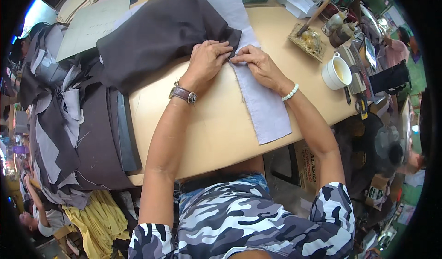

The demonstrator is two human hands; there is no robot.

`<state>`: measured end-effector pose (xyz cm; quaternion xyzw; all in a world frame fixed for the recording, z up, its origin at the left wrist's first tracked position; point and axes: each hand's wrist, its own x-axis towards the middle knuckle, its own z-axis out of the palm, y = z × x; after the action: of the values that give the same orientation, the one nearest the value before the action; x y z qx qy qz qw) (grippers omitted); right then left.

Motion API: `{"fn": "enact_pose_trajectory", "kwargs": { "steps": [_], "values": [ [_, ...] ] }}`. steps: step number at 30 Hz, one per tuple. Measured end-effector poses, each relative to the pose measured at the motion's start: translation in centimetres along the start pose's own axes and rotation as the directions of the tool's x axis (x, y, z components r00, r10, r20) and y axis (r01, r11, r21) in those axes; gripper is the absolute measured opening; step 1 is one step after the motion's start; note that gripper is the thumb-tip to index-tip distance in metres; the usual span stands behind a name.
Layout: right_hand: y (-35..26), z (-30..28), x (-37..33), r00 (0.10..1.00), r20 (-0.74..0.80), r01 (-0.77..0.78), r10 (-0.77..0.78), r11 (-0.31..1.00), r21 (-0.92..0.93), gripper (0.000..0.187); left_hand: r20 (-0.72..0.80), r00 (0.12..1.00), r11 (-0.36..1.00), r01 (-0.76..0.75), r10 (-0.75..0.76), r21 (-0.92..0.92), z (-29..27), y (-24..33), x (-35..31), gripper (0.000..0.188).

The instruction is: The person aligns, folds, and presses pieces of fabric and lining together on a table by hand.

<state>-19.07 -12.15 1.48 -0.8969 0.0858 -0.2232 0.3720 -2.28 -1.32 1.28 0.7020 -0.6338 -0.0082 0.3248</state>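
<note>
A dark brown piece of cloth [161, 28] lies across the wooden table [207, 130], and a pale lilac strip of cloth [264, 107] runs beside it toward the table's near edge. My left hand [207, 61], with a watch on its wrist, presses on the brown cloth's edge. My right hand [258, 63], a white bead bracelet on its wrist, pinches the lilac strip where the two cloths meet. The fingertips of both hands touch at that seam.
A white cup [337, 71] of pale liquid stands at the right, near a small tray [307, 40], little pots and a tool. Stacked grey and brown fabric pieces [64, 116] fill the left. Yellow cloth [99, 220] lies below. A sheet of paper pattern [92, 24] lies far left.
</note>
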Motion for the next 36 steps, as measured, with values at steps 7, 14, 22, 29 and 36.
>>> {"fn": "enact_pose_trajectory", "kwargs": {
  "steps": [7, 14, 22, 29, 36],
  "values": [
    [0.1, 0.1, 0.0, 0.998, 0.021, 0.054, -0.053, 0.996, -0.07, 0.035, 0.034, 0.999, 1.0, 0.02, -0.019, -0.016, 0.1, -0.4, 0.0, 0.023],
    [0.4, 0.5, -0.2, 0.995, -0.039, 0.083, -0.09, 0.985, -0.15, 0.034, 0.04, 0.999, 0.999, 0.016, -0.015, -0.032, 0.0, -0.1, 0.3, 0.023],
    [-1.4, 0.2, -3.6, 0.985, 0.001, 0.169, -0.172, 0.967, -0.192, 0.034, 0.075, 0.997, 0.999, 0.029, -0.027, -0.028, -0.2, -0.2, 0.2, 0.024],
    [-2.6, -1.0, -5.4, 0.989, 0.091, 0.13, -0.117, 0.979, -0.156, 0.033, 0.089, 0.996, 0.998, 0.035, -0.03, -0.051, -0.5, 0.1, 0.3, 0.023],
    [-0.9, -0.1, -3.9, 0.99, 0.023, 0.141, -0.14, 0.964, -0.225, 0.035, 0.101, 0.995, 0.999, 0.017, -0.012, -0.046, -0.2, 0.2, 0.2, 0.024]
  ]
}}
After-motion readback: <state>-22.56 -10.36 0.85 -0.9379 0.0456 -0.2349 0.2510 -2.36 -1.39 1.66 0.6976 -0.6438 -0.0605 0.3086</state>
